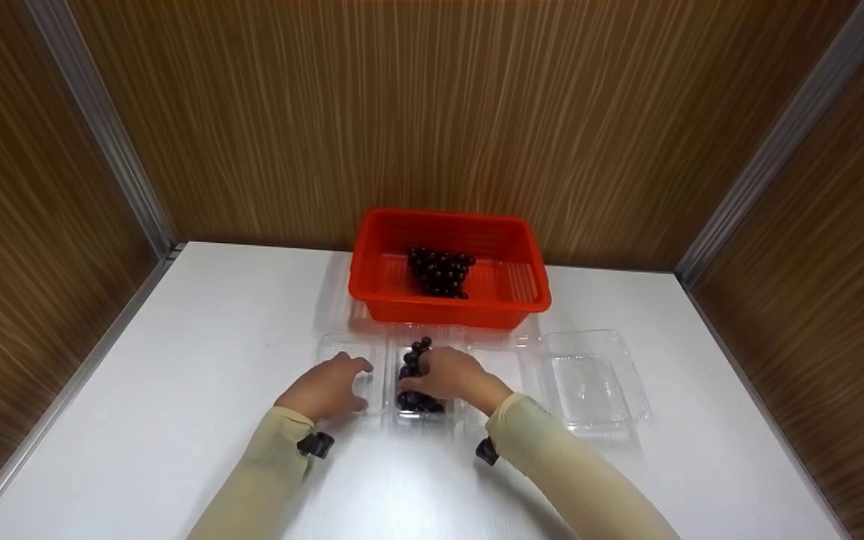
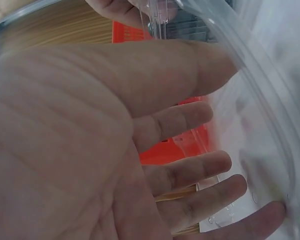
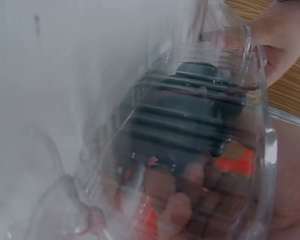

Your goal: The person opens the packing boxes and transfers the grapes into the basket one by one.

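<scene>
A bunch of dark grapes [image 1: 418,401] lies in the clear plastic clamshell box [image 1: 424,421] near the middle of the table. My right hand [image 1: 448,373] reaches into this box from the right and holds the grapes with bent fingers. In the right wrist view its fingers [image 3: 177,207] show through the clear wall, beside the blurred dark grapes [image 3: 175,120]. Over the clear section [image 1: 349,343] just left of the grapes, my left hand [image 1: 331,386] is spread with thumb and fingers apart. Nothing is in its palm [image 2: 65,140] in the left wrist view.
Behind the boxes stands a red plastic basket [image 1: 447,309] with more dark grapes [image 1: 439,271] inside. Another clear open box [image 1: 593,382] lies to the right on the white table [image 1: 199,360]. Wood-grained panels [image 1: 447,105] enclose the back and sides.
</scene>
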Motion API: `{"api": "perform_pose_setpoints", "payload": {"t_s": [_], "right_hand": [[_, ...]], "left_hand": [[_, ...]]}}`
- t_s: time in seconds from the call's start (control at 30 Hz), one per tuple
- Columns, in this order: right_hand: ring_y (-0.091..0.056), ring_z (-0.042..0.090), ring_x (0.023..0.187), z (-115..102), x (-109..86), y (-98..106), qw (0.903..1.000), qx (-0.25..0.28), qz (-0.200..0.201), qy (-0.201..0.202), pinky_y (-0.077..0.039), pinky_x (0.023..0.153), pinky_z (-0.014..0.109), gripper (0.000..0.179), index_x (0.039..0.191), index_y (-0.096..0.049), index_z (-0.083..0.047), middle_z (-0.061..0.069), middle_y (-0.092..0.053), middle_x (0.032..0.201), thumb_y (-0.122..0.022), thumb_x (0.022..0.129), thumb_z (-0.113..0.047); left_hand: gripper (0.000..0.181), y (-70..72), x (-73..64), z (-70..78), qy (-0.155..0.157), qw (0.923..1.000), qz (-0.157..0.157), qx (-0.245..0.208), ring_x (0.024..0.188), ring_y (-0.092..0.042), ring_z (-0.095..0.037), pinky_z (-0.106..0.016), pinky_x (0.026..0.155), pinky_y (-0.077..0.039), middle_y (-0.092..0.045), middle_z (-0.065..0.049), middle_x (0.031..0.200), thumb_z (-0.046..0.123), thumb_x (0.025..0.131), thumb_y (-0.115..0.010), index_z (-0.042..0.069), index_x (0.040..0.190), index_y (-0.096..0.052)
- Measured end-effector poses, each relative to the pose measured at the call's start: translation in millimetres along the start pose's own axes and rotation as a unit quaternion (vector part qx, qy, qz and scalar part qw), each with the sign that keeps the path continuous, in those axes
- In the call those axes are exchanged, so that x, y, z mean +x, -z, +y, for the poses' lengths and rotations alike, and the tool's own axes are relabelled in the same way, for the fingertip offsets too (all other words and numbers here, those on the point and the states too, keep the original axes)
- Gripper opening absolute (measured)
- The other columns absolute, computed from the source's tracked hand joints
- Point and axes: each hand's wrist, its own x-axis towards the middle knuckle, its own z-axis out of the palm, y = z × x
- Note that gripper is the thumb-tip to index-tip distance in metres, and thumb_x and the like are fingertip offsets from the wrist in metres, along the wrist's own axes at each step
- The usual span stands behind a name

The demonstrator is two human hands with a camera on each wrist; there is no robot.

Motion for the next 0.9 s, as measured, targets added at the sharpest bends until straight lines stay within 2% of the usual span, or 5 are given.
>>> {"api": "perform_pose_setpoints", "payload": {"t_s": [0.2,0.37,0.5,0.6,0.9], "right_hand": [[-0.049,0.015,0.06,2.6,-0.2,4.1,0.998,-0.022,0.035,0.047,-0.04,0.057,0.031,0.039,0.068,-0.066,-0.018,-0.006,-0.054,0.06,-0.069,0.096,-0.046],[-0.047,0.013,0.057,6.7,-2.8,9.5,0.9944,-0.014,0.074,0.074,-0.039,0.053,0.028,0.033,0.066,-0.066,-0.017,-0.007,-0.052,0.057,-0.071,0.094,-0.034],[-0.045,0.012,0.055,7.4,-5.8,15.4,0.9878,0.016,0.12,0.098,-0.036,0.051,0.027,0.026,0.067,-0.06,-0.016,-0.007,-0.048,0.058,-0.072,0.089,-0.022],[-0.046,0.012,0.059,6.5,-8.3,20.7,0.9825,0.043,0.146,0.107,-0.038,0.054,0.029,0.017,0.075,-0.059,-0.017,-0.007,-0.049,0.062,-0.072,0.087,-0.016],[-0.057,0.015,0.069,6.3,-21.1,40.2,0.9765,0.109,0.153,0.105,-0.053,0.064,0.03,0.004,0.091,-0.069,-0.014,-0.004,-0.065,0.077,-0.07,0.091,-0.018]], "left_hand": [[0.052,-1.2,2.0,-2.8,0.0,1.0,0.0,0.003,0.109,-0.063,-0.031,-0.049,0.102,-0.05,-0.06,-0.016,0.128,0.014,0.085,-0.082,0.009,0.134,-0.065],[0.053,-2.6,3.5,-7.1,0.005,1.0,-0.004,0.006,0.12,-0.061,-0.031,-0.047,0.107,-0.048,-0.059,-0.016,0.137,0.02,0.087,-0.083,0.012,0.136,-0.065],[0.056,-3.0,4.0,-6.5,0.004,0.9999,-0.009,-0.001,0.125,-0.059,-0.033,-0.049,0.109,-0.047,-0.058,-0.017,0.141,0.025,0.085,-0.084,0.011,0.136,-0.065],[0.058,-3.8,3.6,-4.5,0.0,1.0,-0.008,0.0,0.122,-0.061,-0.033,-0.049,0.107,-0.048,-0.059,-0.018,0.138,0.026,0.082,-0.087,0.01,0.135,-0.066],[0.055,-5.3,2.8,-2.3,-0.005,1.0,-0.005,0.005,0.119,-0.062,-0.036,-0.052,0.105,-0.049,-0.063,-0.018,0.133,0.023,0.079,-0.089,0.009,0.128,-0.07]]}}
